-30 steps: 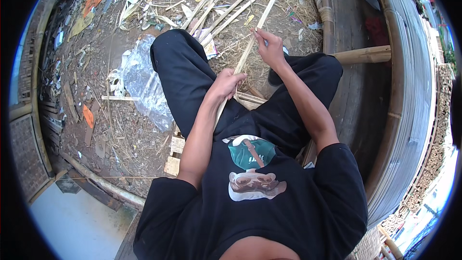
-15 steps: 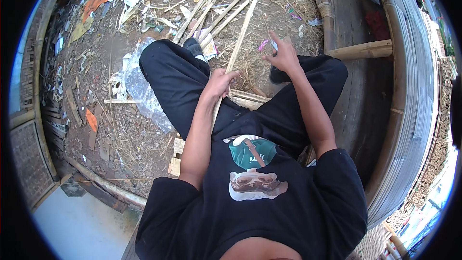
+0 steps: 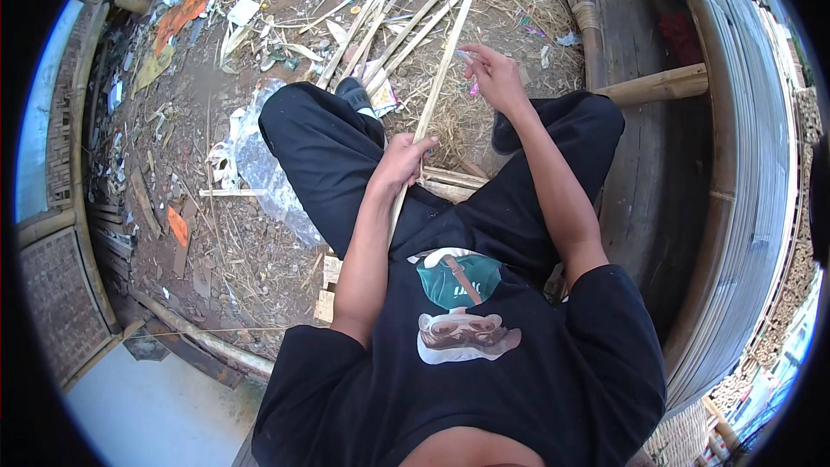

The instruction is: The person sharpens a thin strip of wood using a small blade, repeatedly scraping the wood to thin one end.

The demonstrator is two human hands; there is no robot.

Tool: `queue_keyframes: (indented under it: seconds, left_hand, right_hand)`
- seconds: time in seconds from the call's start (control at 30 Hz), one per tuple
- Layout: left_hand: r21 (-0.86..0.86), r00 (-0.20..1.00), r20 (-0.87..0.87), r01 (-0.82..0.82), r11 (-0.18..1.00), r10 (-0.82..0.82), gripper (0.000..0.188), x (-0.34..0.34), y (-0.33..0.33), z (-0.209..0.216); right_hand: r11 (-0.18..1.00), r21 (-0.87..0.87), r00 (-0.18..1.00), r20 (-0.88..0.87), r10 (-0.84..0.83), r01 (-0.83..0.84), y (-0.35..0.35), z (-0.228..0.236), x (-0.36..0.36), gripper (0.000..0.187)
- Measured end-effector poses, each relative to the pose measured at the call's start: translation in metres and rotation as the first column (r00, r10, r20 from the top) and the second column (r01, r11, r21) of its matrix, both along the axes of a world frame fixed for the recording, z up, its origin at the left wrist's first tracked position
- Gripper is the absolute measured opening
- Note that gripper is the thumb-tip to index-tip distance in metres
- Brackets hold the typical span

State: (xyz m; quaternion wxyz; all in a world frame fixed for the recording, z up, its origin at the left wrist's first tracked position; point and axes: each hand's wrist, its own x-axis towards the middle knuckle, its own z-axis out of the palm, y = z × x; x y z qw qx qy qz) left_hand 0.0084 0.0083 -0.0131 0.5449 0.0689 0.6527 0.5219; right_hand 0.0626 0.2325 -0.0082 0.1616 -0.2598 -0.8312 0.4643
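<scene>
My left hand (image 3: pixel 403 161) is closed round a long, pale bamboo strip (image 3: pixel 445 69). The strip runs from my lap up past my knees to the top of the view. Right of the strip, above my right knee, my right hand (image 3: pixel 496 80) is raised with its fingers bent together. A small whitish bit shows at its fingertips, too small to name. Between my legs lie short split bamboo pieces (image 3: pixel 454 177). Beyond my left shoe, several more bamboo strips (image 3: pixel 415 30) lie fanned on the ground.
Clear plastic sheeting (image 3: pixel 272 177) lies beside my left leg. Litter, straw and an orange sheet (image 3: pixel 194 9) cover the dirt ground. At my right stand a bamboo post (image 3: pixel 653 86) and a dark wooden bench-like surface (image 3: pixel 644 182). A woven panel (image 3: pixel 65 281) is at the far left.
My right hand has moved slightly left toward the strip, and its fingers, spread before, have drawn together. My left hand keeps its hold on the strip. The whole view has shifted slightly.
</scene>
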Motion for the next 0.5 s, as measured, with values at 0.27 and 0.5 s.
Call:
queue_keyframes:
  seconds: [0.27,0.5]
  left_hand:
    - [0.031,0.998,0.047,0.034,0.999,-0.035,0.034,0.003,0.006,-0.006]
    - [0.031,0.999,0.022,0.029,0.999,-0.03,0.035,0.004,0.006,-0.002]
  right_hand:
    - [0.984,0.165,0.985,-0.172,-0.03,0.059,0.01,-0.029,-0.028,0.028]
    - [0.988,0.141,0.967,-0.253,-0.023,0.06,0.007,-0.04,-0.026,0.028]
